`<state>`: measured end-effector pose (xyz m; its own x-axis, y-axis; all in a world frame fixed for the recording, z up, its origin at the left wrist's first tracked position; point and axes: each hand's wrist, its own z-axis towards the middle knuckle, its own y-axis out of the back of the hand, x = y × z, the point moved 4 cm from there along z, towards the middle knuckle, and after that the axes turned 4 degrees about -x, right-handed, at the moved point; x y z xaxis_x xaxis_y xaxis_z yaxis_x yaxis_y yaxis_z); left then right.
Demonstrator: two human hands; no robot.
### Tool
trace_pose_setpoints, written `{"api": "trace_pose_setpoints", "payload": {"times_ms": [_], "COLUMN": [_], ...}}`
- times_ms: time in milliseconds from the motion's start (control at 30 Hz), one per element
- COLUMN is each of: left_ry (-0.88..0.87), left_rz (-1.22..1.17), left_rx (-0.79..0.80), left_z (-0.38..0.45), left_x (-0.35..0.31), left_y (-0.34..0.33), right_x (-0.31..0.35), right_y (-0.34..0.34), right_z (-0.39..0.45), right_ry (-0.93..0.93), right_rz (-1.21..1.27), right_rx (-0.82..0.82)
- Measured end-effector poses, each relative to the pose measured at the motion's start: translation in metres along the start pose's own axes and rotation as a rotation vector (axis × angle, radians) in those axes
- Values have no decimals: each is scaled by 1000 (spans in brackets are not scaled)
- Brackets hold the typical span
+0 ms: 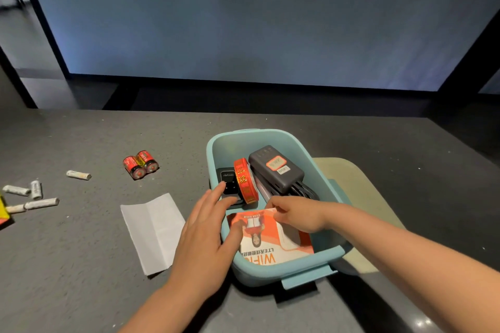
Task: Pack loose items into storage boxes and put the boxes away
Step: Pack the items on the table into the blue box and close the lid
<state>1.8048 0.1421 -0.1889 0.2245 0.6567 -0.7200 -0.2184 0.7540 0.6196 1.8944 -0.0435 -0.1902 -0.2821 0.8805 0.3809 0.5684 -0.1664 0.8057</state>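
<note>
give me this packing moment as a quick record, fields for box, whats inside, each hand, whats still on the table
box: teal storage box, open, on the dark table
inside: orange booklet, red ribbon roll, dark charger, small black device
left hand: left hand open, fingers reaching over the box rim onto the booklet
right hand: right hand pinches the booklet's top edge
still out: two red batteries, white batteries, folded white paper

Matt teal plastic box, glossy orange leaflet, speckled dark stone-like countertop.
</note>
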Motion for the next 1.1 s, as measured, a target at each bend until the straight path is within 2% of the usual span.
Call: {"api": "trace_pose_setpoints", "payload": {"times_ms": [100, 200, 467, 667, 767, 900, 1100], "left_ry": [-13, -11, 8, 6, 6, 14, 16], "left_rz": [7, 1, -14, -6, 13, -6, 8], "left_rx": [7, 11, 4, 11, 20, 6, 12], "left_z": [0, 0, 0, 0, 0, -1, -1], "left_x": [-1, -1, 0, 2, 3, 1, 2], "left_y": [1, 1, -2, 0, 1, 0, 0], "right_x": [0, -3, -6, 8, 12, 9, 7], "right_y": [10, 11, -10, 3, 12, 7, -4], "right_z": [2, 7, 21, 9, -11, -28, -25], "right_ry": [-28, -53, 12, 202, 297, 292, 316], "right_rz": [219, 270, -36, -119, -221, -382, -488], "right_rx": [13, 12, 2, -175, -93, 33, 3]}}
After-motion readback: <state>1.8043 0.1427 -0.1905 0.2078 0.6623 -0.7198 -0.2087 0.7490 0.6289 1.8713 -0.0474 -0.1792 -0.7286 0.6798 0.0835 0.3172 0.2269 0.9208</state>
